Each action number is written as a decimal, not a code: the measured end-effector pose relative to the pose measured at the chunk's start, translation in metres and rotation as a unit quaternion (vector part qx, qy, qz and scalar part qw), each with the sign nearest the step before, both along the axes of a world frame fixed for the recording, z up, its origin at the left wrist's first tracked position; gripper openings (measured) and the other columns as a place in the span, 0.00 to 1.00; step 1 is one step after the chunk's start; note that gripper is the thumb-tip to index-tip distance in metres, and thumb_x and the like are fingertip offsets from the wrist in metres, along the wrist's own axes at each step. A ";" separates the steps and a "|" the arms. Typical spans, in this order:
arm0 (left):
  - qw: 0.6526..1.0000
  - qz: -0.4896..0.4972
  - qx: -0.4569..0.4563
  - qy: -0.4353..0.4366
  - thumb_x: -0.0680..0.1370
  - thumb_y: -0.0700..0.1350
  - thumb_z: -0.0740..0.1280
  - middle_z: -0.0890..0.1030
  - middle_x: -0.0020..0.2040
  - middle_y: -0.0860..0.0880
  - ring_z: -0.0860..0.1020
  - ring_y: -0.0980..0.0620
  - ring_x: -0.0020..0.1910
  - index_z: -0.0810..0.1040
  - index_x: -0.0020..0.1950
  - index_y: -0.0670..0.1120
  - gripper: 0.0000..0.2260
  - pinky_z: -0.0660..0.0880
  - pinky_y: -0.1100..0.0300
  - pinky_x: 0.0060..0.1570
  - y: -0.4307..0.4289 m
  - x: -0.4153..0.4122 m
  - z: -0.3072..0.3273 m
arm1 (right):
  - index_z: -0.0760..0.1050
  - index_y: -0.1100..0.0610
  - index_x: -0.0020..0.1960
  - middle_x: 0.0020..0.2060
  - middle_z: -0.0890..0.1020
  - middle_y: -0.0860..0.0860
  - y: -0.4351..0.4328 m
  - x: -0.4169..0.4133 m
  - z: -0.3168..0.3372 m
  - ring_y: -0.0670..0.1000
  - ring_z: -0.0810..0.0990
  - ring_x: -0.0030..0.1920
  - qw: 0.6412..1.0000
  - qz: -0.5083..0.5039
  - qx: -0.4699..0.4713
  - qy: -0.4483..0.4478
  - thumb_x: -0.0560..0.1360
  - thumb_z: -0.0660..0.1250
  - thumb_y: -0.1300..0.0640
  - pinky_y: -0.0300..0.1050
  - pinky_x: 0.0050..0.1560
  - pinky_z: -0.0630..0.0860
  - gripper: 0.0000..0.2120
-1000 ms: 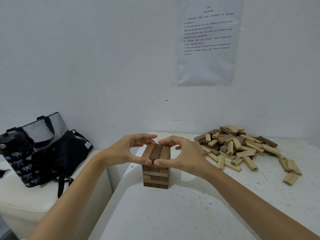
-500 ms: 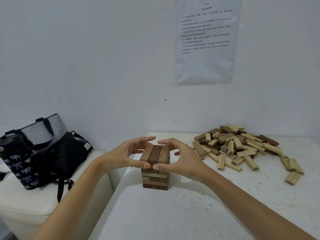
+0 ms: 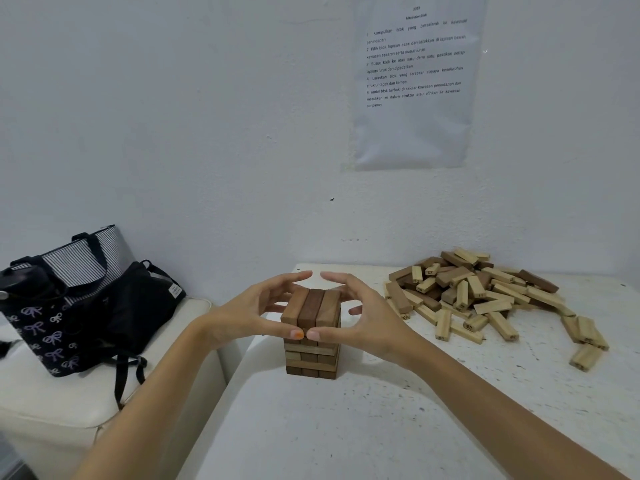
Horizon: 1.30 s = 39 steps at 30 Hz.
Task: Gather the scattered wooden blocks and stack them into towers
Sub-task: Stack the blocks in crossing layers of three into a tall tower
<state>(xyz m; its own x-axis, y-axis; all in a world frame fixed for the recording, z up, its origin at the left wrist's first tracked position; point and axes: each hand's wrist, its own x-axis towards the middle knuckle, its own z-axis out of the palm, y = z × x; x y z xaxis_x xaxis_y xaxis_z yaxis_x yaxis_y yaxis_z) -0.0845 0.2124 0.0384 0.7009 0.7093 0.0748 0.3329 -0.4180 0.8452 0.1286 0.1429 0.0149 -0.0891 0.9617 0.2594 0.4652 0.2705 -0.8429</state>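
Left hand (image 3: 249,315) and right hand (image 3: 363,315) now cupped narrow round tower (image 3: 311,336) top, thumbs pressing front, forefingers lifted apart behind. Top layer squared; loose pile (image 3: 485,296) waits.

A short square tower of dark brown wooden blocks (image 3: 311,341) stands upright near the white table's front left edge, its top layer three blocks side by side. Well apart to the right, a loose heap of pale and brown wooden blocks (image 3: 485,296) sprawls by the wall
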 end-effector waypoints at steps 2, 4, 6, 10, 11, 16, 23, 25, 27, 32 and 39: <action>1.000 0.003 -0.003 -0.005 0.68 0.51 0.76 0.74 0.67 0.54 0.72 0.56 0.67 0.61 0.75 0.57 0.39 0.70 0.58 0.66 0.000 -0.001 -0.004 | 0.58 0.40 0.74 0.64 0.73 0.40 -0.003 0.001 0.004 0.37 0.69 0.65 0.999 0.025 -0.025 0.028 0.64 0.78 0.42 0.37 0.61 0.67 0.45; 0.997 0.046 -0.028 -0.057 0.67 0.65 0.71 0.72 0.69 0.57 0.69 0.56 0.70 0.61 0.74 0.58 0.38 0.67 0.58 0.67 -0.002 0.000 -0.009 | 0.54 0.40 0.76 0.69 0.68 0.43 -0.008 0.001 0.011 0.41 0.68 0.67 0.992 0.038 -0.059 0.102 0.68 0.72 0.37 0.38 0.62 0.65 0.43; 0.976 0.086 -0.101 -0.173 0.72 0.67 0.60 0.72 0.70 0.54 0.67 0.55 0.71 0.62 0.74 0.54 0.34 0.63 0.57 0.69 -0.003 0.002 -0.010 | 0.56 0.41 0.76 0.72 0.66 0.46 -0.012 -0.001 0.018 0.48 0.66 0.70 0.981 0.014 -0.079 0.174 0.73 0.64 0.36 0.44 0.66 0.60 0.34; 0.936 0.127 -0.164 -0.285 0.76 0.65 0.51 0.66 0.74 0.50 0.64 0.56 0.73 0.60 0.76 0.46 0.34 0.58 0.58 0.71 -0.026 0.015 0.005 | 0.61 0.47 0.75 0.73 0.66 0.49 -0.013 -0.010 0.017 0.50 0.63 0.73 0.960 -0.079 -0.070 0.261 0.82 0.54 0.46 0.44 0.63 0.56 0.22; 0.930 0.156 -0.160 -0.292 0.76 0.64 0.51 0.66 0.74 0.49 0.64 0.55 0.73 0.60 0.76 0.46 0.34 0.58 0.58 0.72 -0.029 0.018 0.007 | 0.61 0.49 0.75 0.73 0.66 0.49 -0.013 -0.013 0.014 0.50 0.63 0.73 0.955 -0.089 -0.074 0.274 0.83 0.53 0.47 0.44 0.63 0.56 0.22; 0.891 0.291 -0.151 -0.313 0.80 0.62 0.49 0.70 0.72 0.49 0.67 0.53 0.71 0.67 0.73 0.46 0.28 0.58 0.54 0.74 -0.041 0.033 0.005 | 0.56 0.49 0.78 0.76 0.60 0.46 -0.016 -0.035 0.002 0.47 0.57 0.76 0.933 -0.129 -0.110 0.316 0.83 0.48 0.44 0.47 0.72 0.53 0.25; 0.879 0.307 -0.207 -0.302 0.79 0.66 0.48 0.70 0.71 0.52 0.67 0.52 0.71 0.68 0.73 0.50 0.30 0.54 0.51 0.73 -0.057 0.043 -0.014 | 0.42 0.43 0.79 0.78 0.49 0.39 -0.023 -0.055 -0.006 0.44 0.49 0.77 0.919 -0.142 -0.084 0.357 0.83 0.44 0.42 0.47 0.74 0.48 0.25; 0.879 0.297 -0.213 -0.307 0.79 0.66 0.48 0.70 0.72 0.52 0.67 0.53 0.71 0.67 0.73 0.50 0.30 0.55 0.52 0.74 -0.060 0.044 -0.016 | 0.42 0.41 0.78 0.78 0.49 0.39 -0.021 -0.059 -0.010 0.44 0.50 0.77 0.920 -0.137 -0.081 0.358 0.82 0.43 0.39 0.48 0.75 0.49 0.26; 0.881 0.284 -0.218 -0.309 0.78 0.67 0.47 0.69 0.73 0.52 0.66 0.54 0.72 0.65 0.74 0.49 0.32 0.52 0.51 0.75 -0.061 0.045 -0.017 | 0.42 0.39 0.78 0.78 0.51 0.40 -0.018 -0.063 -0.014 0.45 0.53 0.77 0.922 -0.128 -0.090 0.354 0.76 0.43 0.29 0.51 0.76 0.52 0.34; 0.885 0.252 -0.226 -0.321 0.79 0.66 0.45 0.68 0.73 0.54 0.64 0.57 0.71 0.62 0.75 0.49 0.32 0.55 0.56 0.72 -0.068 0.047 -0.013 | 0.41 0.35 0.76 0.78 0.52 0.42 -0.008 -0.070 -0.023 0.46 0.53 0.77 0.928 -0.113 -0.102 0.339 0.58 0.44 0.19 0.58 0.76 0.53 0.49; 0.883 0.261 -0.231 -0.315 0.79 0.66 0.45 0.81 0.50 0.57 0.76 0.63 0.49 0.68 0.70 0.54 0.28 0.65 0.60 0.54 -0.068 0.052 -0.016 | 0.49 0.37 0.77 0.77 0.57 0.45 -0.006 -0.073 -0.025 0.49 0.58 0.76 0.926 -0.112 -0.121 0.341 0.55 0.46 0.15 0.60 0.74 0.58 0.54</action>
<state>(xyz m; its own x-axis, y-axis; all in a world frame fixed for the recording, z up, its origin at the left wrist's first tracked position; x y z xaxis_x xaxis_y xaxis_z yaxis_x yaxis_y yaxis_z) -0.0320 0.1441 0.0219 0.1927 0.9801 -0.0481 -0.2190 0.0908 0.9715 0.0561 0.1370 -0.0104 0.2252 0.9734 -0.0432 -0.1756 -0.0030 -0.9845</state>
